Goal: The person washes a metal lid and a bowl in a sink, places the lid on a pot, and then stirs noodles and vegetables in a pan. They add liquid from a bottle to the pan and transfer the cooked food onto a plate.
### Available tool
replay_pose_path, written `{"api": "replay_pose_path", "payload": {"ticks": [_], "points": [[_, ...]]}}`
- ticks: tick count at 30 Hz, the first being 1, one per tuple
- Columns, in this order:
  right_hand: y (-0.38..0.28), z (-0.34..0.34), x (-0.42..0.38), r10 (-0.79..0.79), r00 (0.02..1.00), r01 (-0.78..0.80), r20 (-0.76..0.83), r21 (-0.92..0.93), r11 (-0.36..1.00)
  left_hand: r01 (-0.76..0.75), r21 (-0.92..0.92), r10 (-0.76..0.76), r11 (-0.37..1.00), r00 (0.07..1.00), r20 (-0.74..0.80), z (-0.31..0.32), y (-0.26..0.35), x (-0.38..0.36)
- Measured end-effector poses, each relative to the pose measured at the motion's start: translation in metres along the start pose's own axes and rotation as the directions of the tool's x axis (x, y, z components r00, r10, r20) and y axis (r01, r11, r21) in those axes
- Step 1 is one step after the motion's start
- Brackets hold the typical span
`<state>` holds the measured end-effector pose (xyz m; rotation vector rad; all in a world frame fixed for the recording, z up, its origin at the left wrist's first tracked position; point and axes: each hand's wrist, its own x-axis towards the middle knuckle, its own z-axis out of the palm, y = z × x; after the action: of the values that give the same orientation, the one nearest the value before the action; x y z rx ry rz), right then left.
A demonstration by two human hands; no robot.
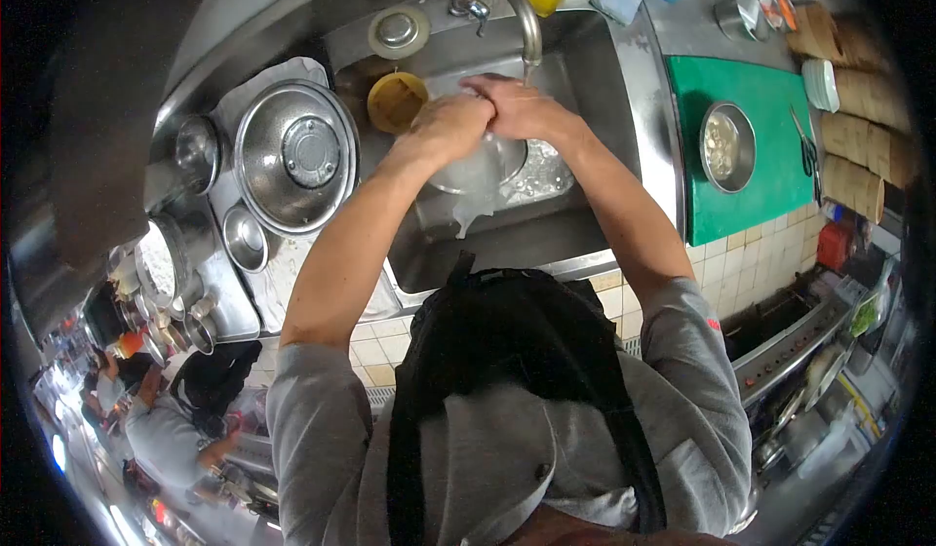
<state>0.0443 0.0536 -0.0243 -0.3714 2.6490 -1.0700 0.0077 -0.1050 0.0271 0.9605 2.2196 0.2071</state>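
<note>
Over the steel sink (419, 253), my left hand (452, 125) and my right hand (525, 109) meet just below the tap (529, 34). Their fingers are closed and pressed together. A limp, translucent white thing (478, 190), like a plastic bag or a thin sheet, hangs down from them; its kind is not clear. Behind and below it a metal bowl (511, 161) is partly hidden by my hands. Clear, wet-looking material (542, 172) lies on the sink floor to the right. A round yellow-brown item (397, 101) lies left of my hands.
Left of the sink stand a large steel bowl (255, 161) and a small bowl (246, 238). On the right, a green cutting board (726, 214) holds a steel bowl (728, 146) with pale pieces and scissors (808, 148). Another person (175, 439) is at the lower left.
</note>
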Motion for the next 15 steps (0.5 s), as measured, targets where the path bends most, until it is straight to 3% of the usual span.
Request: {"api": "replay_pose_path", "payload": {"ticks": [1, 3, 5, 6, 7, 8, 10, 11, 13, 14, 15], "points": [[0.001, 0.0, -0.001, -0.005, 1.0, 0.005, 0.0, 0.001, 1.0, 0.005, 0.001, -0.005, 1.0, 1.0, -0.002, -0.004, -0.002, 0.004], [0.013, -0.007, -0.009, 0.178, 0.982, -0.162, -0.069, 0.187, 0.969, -0.071, -0.001, 0.07, 0.997, 0.983, -0.172, -0.01, 0.002, 0.014], [0.054, 0.015, -0.037, 0.193, 0.97, -0.155, -0.151, 0.231, 0.961, -0.091, -0.1, 0.068, 0.991, 0.974, -0.217, -0.014, 0.019, 0.026], [0.071, 0.025, -0.048, 0.222, 0.959, -0.181, -0.175, 0.222, 0.958, -0.12, 0.031, 0.124, 0.992, 0.974, -0.189, -0.012, 0.026, 0.041], [0.066, 0.022, -0.063, 0.411, 0.911, -0.341, -0.033, 0.499, 0.797, -0.153, 0.159, 0.178, 0.975, 0.972, -0.155, -0.012, 0.031, 0.051], [0.055, 0.02, -0.083, 0.535, 0.83, -0.477, 0.158, 0.699, 0.533, -0.154, 0.164, 0.18, 0.974, 0.971, -0.158, -0.016, 0.036, 0.051], [0.054, 0.028, -0.112, 0.575, 0.791, -0.438, 0.209, 0.849, 0.294, -0.209, -0.187, 0.173, 0.96, 0.967, -0.188, -0.032, 0.053, 0.045], [0.063, 0.029, -0.124, 0.604, 0.756, -0.546, 0.252, 0.752, 0.37, -0.209, -0.186, 0.172, 0.96, 0.966, -0.196, -0.046, 0.052, 0.046], [0.061, 0.053, -0.153, 0.635, 0.772, -0.38, 0.016, 0.812, 0.442, 0.158, -0.383, -0.197, 0.91, 0.978, -0.064, -0.076, 0.039, 0.053], [0.075, 0.075, -0.169, 0.632, 0.775, -0.375, 0.012, 0.814, 0.444, 0.158, -0.379, -0.197, 0.912, 0.978, -0.068, -0.058, 0.018, 0.081], [0.099, 0.1, -0.189, 0.648, 0.758, -0.422, -0.074, 0.702, 0.574, 0.21, -0.506, -0.383, 0.836, 0.885, -0.264, -0.017, -0.017, 0.124]]}}
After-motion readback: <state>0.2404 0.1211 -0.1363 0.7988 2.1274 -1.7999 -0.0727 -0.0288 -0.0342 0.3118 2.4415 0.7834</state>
